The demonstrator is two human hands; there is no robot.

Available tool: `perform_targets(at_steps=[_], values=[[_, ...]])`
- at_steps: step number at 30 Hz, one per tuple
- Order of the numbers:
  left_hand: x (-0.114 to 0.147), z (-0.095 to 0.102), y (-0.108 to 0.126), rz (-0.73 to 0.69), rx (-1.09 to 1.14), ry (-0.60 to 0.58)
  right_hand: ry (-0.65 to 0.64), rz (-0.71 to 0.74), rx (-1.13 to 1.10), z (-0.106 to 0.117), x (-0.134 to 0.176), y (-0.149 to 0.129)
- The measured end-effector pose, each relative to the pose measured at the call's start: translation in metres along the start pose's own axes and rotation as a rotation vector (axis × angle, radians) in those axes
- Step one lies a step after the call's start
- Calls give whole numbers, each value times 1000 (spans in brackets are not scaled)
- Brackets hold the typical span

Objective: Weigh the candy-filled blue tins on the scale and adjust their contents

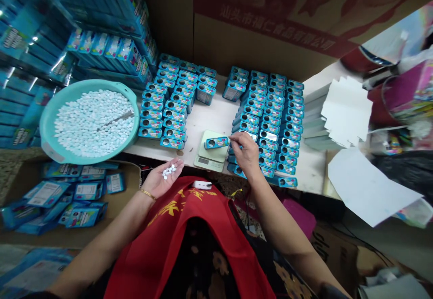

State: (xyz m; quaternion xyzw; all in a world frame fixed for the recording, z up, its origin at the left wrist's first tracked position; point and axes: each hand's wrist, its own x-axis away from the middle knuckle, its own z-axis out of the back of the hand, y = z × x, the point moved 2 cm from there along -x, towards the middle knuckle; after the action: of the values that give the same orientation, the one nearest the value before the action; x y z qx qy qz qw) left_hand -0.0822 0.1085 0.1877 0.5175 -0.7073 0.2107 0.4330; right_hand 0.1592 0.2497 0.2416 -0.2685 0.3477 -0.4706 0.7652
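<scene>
My left hand (161, 179) is turned palm up and cupped, with several small white candies (168, 171) lying in it. A small blue box with a round dark opening on top (216, 143) stands on a pale green digital scale (209, 163). At the right end of that box is my right hand (245, 151), its thumb and fingertips pinched together; whatever is between them is too small to make out. To the left, a turquoise basin (91, 158) holds a heap of white candies with a metal utensil (117, 120) lying on top.
Rows of blue boxes (175, 121) line the left of the white table (203, 121), and more rows (269, 130) the right. Stacked white card (347, 109) stands farther right. Behind rises a large cardboard carton (253, 42). A lower carton (130, 204) holds loose blue boxes.
</scene>
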Motion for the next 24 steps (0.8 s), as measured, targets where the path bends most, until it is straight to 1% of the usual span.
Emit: perform_targets(at_steps=[3,7,10,12,14,15,16,18,21,22,24], values=[[0,-2,-3,10,-1,-1,-32,1,-27,-6,2,-3],[2,-4,-3,7,-6,2,-110,32,-60,-23,3,-9],[4,-6,-3,3,-14,8,-184,57,-14,-33,3,-11],[5,-7,-3,-1,-16,7,-182,41,46,-32,2,-8],[5,-7,-3,-5,-15,3,-153,8,107,-27,2,-1],[5,-6,-2,-7,-14,2,-159,4,138,-24,2,4],[5,-5,-2,-9,-13,4,-188,10,173,-22,2,8],[4,-2,-1,-12,-11,14,-305,40,253,-21,2,16],[4,4,2,-21,-2,40,-469,77,338,-26,2,25],[5,6,3,-26,7,47,-494,79,345,-29,-1,27],[7,10,6,-42,33,55,-500,78,341,-36,-11,30]])
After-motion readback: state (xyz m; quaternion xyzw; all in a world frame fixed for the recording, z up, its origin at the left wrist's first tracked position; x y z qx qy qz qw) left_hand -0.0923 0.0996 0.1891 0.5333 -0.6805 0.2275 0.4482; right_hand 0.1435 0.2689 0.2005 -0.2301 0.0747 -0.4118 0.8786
